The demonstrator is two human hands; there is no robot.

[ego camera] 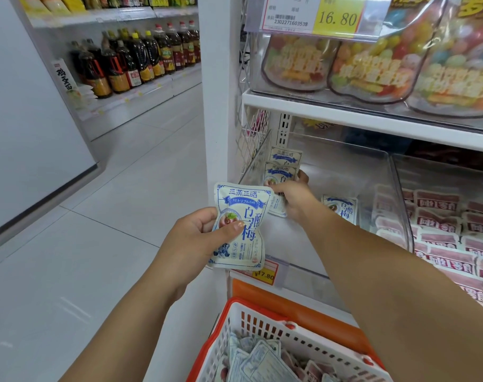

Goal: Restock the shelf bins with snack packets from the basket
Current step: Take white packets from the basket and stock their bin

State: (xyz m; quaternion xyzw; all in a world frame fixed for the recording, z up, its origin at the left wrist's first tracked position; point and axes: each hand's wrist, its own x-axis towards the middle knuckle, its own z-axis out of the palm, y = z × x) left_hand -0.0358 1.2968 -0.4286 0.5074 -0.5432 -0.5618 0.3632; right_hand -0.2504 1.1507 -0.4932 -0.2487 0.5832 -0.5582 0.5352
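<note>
My left hand (199, 235) grips a white and blue snack packet (241, 224) in front of the shelf post, thumb across its face. My right hand (292, 197) reaches into the clear shelf bin (345, 166) and holds a second white and blue packet (280, 177) upright at the bin's left end. Another matching packet (285, 157) stands behind it, and one more (341, 208) lies further right in the bin. The orange and white basket (262, 326) sits below with several packets inside.
A neighbouring clear bin (400, 194) on the right holds several pink and white packets. Bags of coloured candy (372, 64) fill the shelf above, under a 16.80 price tag. Bottles of oil (141, 59) line shelves across the tiled aisle (97, 216) on the left.
</note>
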